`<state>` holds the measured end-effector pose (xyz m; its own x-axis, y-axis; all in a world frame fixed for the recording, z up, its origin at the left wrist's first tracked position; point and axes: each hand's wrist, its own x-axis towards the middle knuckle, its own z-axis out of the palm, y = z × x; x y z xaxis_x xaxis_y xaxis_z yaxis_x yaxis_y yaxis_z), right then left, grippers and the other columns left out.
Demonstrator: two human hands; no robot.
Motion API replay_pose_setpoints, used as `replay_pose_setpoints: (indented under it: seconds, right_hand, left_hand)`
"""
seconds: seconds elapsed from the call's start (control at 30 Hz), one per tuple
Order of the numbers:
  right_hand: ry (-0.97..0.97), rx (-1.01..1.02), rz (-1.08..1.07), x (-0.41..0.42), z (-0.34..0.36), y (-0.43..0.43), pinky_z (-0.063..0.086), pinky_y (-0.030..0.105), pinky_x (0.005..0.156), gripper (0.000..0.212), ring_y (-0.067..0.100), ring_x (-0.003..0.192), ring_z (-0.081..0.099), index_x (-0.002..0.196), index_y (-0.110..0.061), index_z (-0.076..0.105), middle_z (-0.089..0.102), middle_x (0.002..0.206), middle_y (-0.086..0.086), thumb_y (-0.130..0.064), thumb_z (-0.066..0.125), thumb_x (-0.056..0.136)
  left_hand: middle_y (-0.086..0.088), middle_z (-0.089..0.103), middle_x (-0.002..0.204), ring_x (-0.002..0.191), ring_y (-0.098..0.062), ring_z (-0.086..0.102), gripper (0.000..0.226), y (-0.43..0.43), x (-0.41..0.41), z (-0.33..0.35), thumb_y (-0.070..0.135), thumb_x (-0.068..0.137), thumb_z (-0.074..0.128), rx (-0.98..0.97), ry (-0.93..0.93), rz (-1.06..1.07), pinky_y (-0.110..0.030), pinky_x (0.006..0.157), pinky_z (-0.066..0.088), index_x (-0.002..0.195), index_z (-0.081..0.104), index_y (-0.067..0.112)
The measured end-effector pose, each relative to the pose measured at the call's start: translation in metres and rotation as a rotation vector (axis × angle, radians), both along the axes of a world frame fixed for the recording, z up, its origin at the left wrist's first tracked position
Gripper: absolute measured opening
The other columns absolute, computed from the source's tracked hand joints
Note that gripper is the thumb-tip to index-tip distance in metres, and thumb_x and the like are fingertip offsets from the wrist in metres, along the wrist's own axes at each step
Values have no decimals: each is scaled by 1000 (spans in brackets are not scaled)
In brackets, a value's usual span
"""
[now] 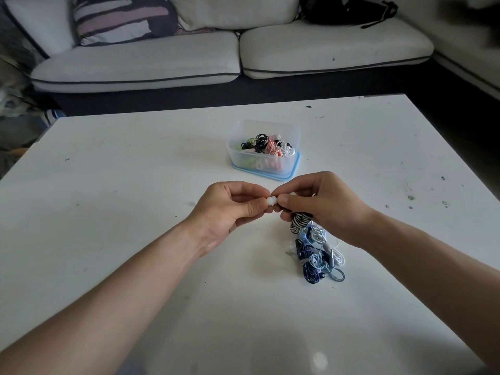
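My two bare forearms came in low over the desk (135, 185) and met just on the near side of the clear box (299, 139), wrists bent a little inward so the fingertips faced each other. My left hand (230, 209) had its palm turned toward me, with the fingers curled. Its grip was a tight pinch of thumb and forefinger on the white buds (272, 200). My right hand (319, 201) showed its back, knuckles up. Its grip was closed too, pinching the buds from the other side and holding the striped cord bundle (297, 221) under the curled fingers.

Counted: two hands, two white buds, one striped bundle, one box, and one loose heap of blue cords (316, 253).

The buds were small, round and plain white, sitting side by side and touching, held above the desk between my fingertips and nearer to me than the box. The bundle was wound thick in black and white bands, and it hung down from my right hand, its lower end reaching the heap.

That heap lay on the desk nearer me than the box — dark blue, pale blue and white strands tangled together. The box stood on a blue lid, full of black, pink, white and green cords. Beyond the box ran a pale sofa (189, 60).
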<state>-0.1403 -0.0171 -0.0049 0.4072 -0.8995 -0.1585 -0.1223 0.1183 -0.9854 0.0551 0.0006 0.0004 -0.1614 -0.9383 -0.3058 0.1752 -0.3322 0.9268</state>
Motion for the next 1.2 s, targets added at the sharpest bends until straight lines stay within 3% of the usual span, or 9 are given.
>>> replay_pose_setpoints:
  seconds: [0.23,0.4,0.6,0.77,0.93,1.1,1.2]
  right_hand:
    - [96,-93,-8,1,6,2,59,26,69,8,19,71,71,93,-8,79,76,82,13,-7,73,87]
    - [151,-137,-50,3,5,4,59,39,77,6,32,80,73,88,-15,80,76,79,9,-12,75,86]
    - [62,-9,-50,3,3,5,56,27,70,8,22,74,70,93,-9,79,76,89,18,-9,71,90]
    - [154,-126,-61,4,4,5,58,39,73,7,35,79,71,88,-15,80,76,79,11,-13,73,88]
    - [233,-202,-63,5,3,5,51,21,59,7,20,66,68,85,-20,79,74,69,2,-17,74,88]
    - [146,-117,-40,2,3,4,56,29,69,9,27,72,70,91,-13,79,76,81,12,-9,71,90]
    - [48,-20,-5,0,2,4,56,29,71,10,21,72,66,96,-5,78,74,90,21,-4,69,91]
  left_hand:
    - [-10,74,74,68,-18,73,21,1,0,0,4,61,72,21,8,8,-16,59,53,82,69,6]
    - [-10,74,74,69,-17,73,15,1,-1,-2,-5,72,70,22,-9,10,-17,60,53,83,69,6]
    - [-9,74,72,67,-16,73,21,1,-2,1,5,63,74,-8,-15,15,-15,60,52,83,69,5]
    - [-11,74,75,70,-17,73,14,2,-2,0,-5,76,72,3,-56,27,-13,55,49,87,70,4]
    - [-13,74,76,71,-19,73,14,3,-4,-1,-6,77,72,7,-73,43,-11,51,47,87,71,4]
    - [-12,74,74,68,-16,73,14,2,-3,0,-3,75,72,21,-39,34,-12,53,48,86,70,5]
    - [-11,74,75,70,-18,73,21,3,-4,1,5,63,75,21,-10,20,-15,58,52,84,70,6]
